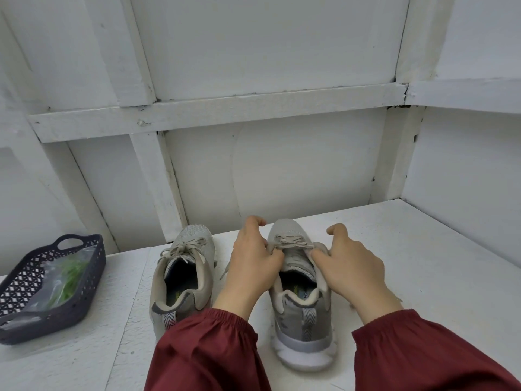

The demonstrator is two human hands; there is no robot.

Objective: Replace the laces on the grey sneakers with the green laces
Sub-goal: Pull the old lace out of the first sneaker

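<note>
My left grip (252,261) and right grip (348,266) both pinch the grey lace (293,244) at the top eyelets of the right sneaker (303,311), one from each side. That shoe stands mid-desk, toe toward the far edge. Nothing pins it down, so a hard tug could drag or tip it. Pulling the wrong strand might jam the lace in the eyelets rather than free it. The left sneaker (180,277) sits just beside it, its lace tied in a bow. By the left edge of the desk (423,263) a dark basket (93,280) holds a clear bag (50,283) with the green laces (72,277) inside, unopened as far as I can tell.
</note>
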